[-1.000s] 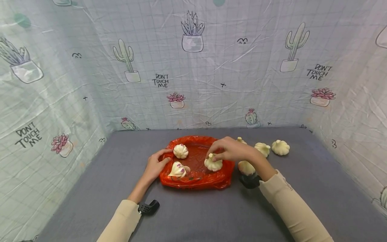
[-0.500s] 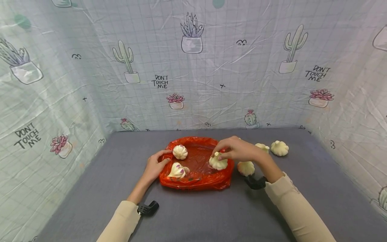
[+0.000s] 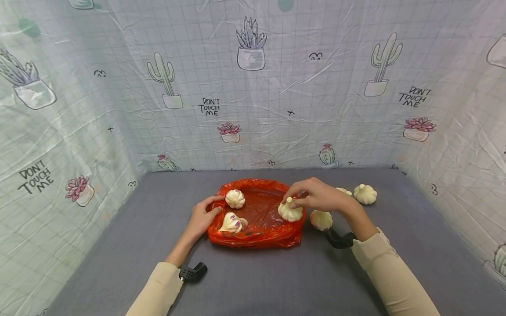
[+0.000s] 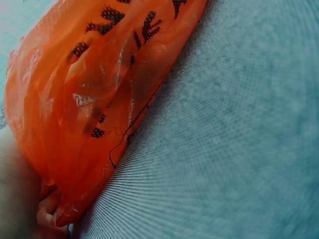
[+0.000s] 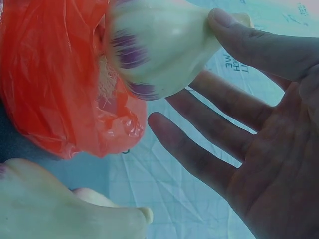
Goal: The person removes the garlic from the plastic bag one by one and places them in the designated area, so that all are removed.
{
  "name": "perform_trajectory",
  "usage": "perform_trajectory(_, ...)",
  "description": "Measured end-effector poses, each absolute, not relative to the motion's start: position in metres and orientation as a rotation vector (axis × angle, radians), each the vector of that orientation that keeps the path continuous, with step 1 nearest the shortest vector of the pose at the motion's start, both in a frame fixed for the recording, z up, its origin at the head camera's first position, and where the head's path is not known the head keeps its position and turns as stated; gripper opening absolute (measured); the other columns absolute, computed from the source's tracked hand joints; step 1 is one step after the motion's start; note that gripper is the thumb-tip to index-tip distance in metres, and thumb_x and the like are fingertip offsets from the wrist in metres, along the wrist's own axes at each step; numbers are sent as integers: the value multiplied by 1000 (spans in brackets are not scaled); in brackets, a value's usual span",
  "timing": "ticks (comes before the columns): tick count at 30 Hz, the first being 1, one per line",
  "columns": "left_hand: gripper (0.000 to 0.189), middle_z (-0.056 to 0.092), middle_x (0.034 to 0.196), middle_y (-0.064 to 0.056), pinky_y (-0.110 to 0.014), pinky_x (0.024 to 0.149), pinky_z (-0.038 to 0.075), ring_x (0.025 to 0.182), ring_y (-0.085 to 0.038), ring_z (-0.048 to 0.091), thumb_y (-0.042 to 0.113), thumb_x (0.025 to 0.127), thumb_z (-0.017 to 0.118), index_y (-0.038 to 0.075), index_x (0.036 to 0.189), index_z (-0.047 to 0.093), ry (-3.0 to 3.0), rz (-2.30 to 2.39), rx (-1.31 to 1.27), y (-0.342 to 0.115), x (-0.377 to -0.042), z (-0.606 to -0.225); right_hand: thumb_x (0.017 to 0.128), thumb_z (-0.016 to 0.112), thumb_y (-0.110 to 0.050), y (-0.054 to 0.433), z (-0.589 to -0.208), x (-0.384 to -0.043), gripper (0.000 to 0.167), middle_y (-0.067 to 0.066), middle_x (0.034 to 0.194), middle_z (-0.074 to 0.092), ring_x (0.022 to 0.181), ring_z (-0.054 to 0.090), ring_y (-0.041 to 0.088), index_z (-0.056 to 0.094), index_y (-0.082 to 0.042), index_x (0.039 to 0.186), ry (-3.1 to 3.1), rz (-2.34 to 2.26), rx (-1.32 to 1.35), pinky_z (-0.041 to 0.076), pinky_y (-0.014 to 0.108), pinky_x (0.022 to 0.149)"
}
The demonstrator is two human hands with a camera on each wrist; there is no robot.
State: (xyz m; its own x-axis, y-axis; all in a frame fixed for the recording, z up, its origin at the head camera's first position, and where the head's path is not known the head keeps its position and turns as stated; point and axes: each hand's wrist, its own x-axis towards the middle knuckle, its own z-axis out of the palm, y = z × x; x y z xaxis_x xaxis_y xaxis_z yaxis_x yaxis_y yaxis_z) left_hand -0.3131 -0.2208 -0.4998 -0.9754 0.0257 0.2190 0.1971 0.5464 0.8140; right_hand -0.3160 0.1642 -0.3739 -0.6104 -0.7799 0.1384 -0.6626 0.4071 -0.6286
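Head view, centre of the frame: the right grip [image 3: 316, 195] pinches the neck of a cream, purple-streaked, ribbed garlic bulb [image 3: 290, 212] at the right side of a crinkled red plastic bag's [image 3: 253, 240] open mouth. The bulb looks light, firm and smooth — its narrow neck suits thumb and fingertips. The bag seems thin, slack and slippery, best held by its rim; the left grip [image 3: 201, 217] touches it at left — whether pinching, I cannot tell.
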Motion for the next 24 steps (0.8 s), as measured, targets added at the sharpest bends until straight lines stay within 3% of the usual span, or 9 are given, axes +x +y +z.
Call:
perform_trajectory(9, 36, 61, 146, -16, -56, 120, 37, 144, -36, 50, 12, 96, 68, 16, 131, 72, -2600, -1400, -187, -220, -313, -500, 96, 74, -19, 166, -375, -315, 20, -1, 113, 77, 100, 69, 12, 78, -16, 115, 2484, -980, -1287, 59, 38, 91)
perform_trajectory(15, 35, 62, 145, -15, -55, 119, 38, 143, -35, 51, 12, 95, 69, 17, 130, 72, -2598, -1409, -190, -219, -313, -500, 96, 74, -19, 167, -378, -315, 20, -2, 112, 77, 95, 67, 13, 78, -17, 115, 2492, -969, -1275, 57, 33, 82)
perform_trajectory(22, 35, 61, 147, -16, -56, 119, 38, 144, -35, 50, 14, 97, 68, 16, 132, 71, -2604, -1421, -193, -220, -312, -500, 97, 72, -18, 165, -382, -315, 21, 1, 114, 77, 104, 70, 18, 77, -14, 117, 2455, -983, -1250, 60, 41, 94)
perform_trajectory(24, 35, 61, 147, -16, -56, 119, 38, 144, -35, 50, 13, 97, 68, 16, 132, 71, -2604, -1419, -193, -220, -312, -499, 97, 72, -20, 164, -384, -316, 21, 0, 113, 76, 100, 69, 17, 77, -15, 117, 2463, -961, -1242, 59, 39, 91)
